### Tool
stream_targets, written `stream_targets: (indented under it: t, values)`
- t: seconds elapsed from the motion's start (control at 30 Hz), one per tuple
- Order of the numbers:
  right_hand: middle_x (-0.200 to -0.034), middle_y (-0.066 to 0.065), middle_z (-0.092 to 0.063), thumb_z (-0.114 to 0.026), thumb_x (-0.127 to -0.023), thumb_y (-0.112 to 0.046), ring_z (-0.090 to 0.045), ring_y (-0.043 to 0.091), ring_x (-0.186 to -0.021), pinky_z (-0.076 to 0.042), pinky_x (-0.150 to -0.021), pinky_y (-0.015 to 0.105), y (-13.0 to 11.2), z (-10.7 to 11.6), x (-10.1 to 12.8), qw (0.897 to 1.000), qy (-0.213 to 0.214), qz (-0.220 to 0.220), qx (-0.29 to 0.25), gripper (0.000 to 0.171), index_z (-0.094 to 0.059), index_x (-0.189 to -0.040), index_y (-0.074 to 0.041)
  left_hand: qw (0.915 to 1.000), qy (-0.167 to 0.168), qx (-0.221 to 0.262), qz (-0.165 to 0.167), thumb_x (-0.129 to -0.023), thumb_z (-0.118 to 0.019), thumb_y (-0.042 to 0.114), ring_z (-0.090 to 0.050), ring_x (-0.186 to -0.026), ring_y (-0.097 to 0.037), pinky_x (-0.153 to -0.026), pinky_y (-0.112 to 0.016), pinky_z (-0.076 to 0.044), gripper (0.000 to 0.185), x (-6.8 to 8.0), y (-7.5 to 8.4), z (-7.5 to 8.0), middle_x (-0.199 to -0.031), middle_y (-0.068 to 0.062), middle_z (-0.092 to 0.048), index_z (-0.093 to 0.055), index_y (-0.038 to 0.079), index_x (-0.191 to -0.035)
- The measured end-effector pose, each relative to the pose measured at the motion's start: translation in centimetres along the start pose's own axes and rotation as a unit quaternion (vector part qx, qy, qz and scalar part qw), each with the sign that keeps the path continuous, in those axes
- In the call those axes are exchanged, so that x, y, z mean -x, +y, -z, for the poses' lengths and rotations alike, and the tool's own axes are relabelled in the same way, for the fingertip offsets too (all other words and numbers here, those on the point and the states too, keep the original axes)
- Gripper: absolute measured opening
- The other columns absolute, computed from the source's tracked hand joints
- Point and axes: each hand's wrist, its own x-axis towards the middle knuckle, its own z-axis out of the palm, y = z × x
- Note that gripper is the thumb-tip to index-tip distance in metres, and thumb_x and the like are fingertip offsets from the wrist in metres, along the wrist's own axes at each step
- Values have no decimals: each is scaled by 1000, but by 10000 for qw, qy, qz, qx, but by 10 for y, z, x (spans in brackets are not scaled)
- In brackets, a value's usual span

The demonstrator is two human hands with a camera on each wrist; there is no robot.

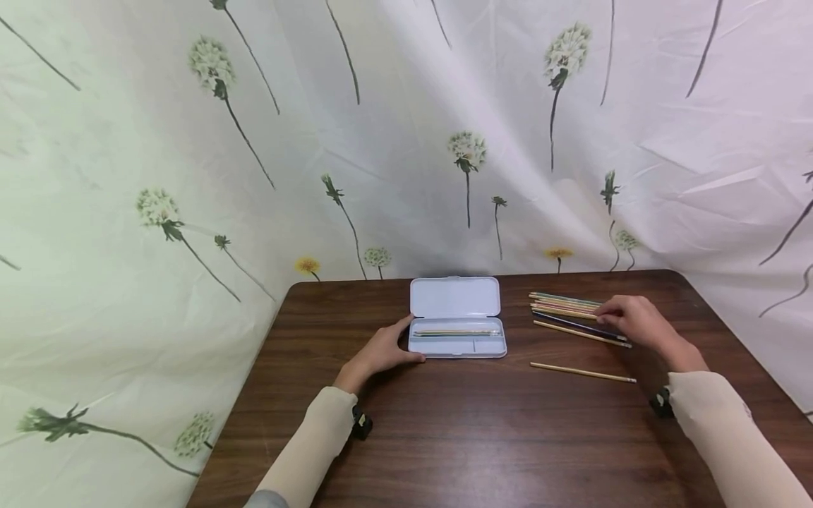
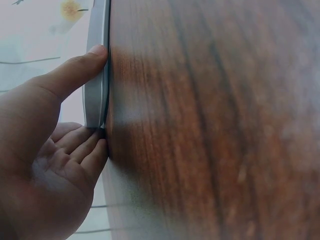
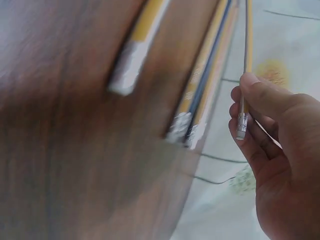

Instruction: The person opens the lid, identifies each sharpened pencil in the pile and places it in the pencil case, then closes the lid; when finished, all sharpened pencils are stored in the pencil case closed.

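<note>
A white pencil case [image 1: 457, 346] lies with its lid [image 1: 454, 296] raised at the back of the table. Inside its long compartment are a few pencils [image 1: 456, 332]. My left hand [image 1: 381, 347] holds the case's left end, thumb along the front side and fingers around the far corner. In the left wrist view the thumb [image 2: 80, 72] presses the case's side [image 2: 95, 95]. My right hand [image 1: 635, 323] pinches a yellow pencil [image 3: 248, 40] near its eraser end, between thumb and fingers. That pencil is over the other pencils to the case's right.
Several pencils, some green and red, lie side by side at the back right. A dark pencil [image 1: 578, 326] and a yellow pencil [image 1: 581, 333] are just in front of them. Another yellow pencil [image 1: 583, 372] lies nearer me. A flowered white cloth [image 1: 406, 176] hangs behind the table [image 1: 457, 437].
</note>
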Motion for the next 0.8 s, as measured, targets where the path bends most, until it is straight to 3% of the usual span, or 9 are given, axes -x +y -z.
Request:
stream_targets:
  t: [0.27,0.57,0.8]
  values:
    - [-88,3,-78,-80,-92,-1,-71,19,-79,-54,-66,34,-27,9,-14,9991,199,363,-63,11,-86,-97,-9,10000,-24,-10,44,-89,-88,39,-43,-156,-33,-125,-52,-39,101,0,-2,0,-169,-16,-43,-31,13,-169]
    - [-90,0,-77,-78,-95,-3,-72,17,-82,-58,-72,38,-65,11,-37,9958,231,881,-101,14,-86,-98,-14,10000,8,-66,74,-89,-88,39,-41,-156,-33,-125,-52,-39,102,0,-2,-1,-170,-15,-41,-30,13,-170]
    - [-96,2,-82,-79,-93,0,-74,20,-86,-59,-75,41,-90,4,-58,9909,278,1295,-243,14,-86,-98,-12,10000,17,-57,56,-89,-88,39,-42,-156,-34,-125,-53,-39,102,0,-1,-2,-169,-16,-41,-31,12,-169]
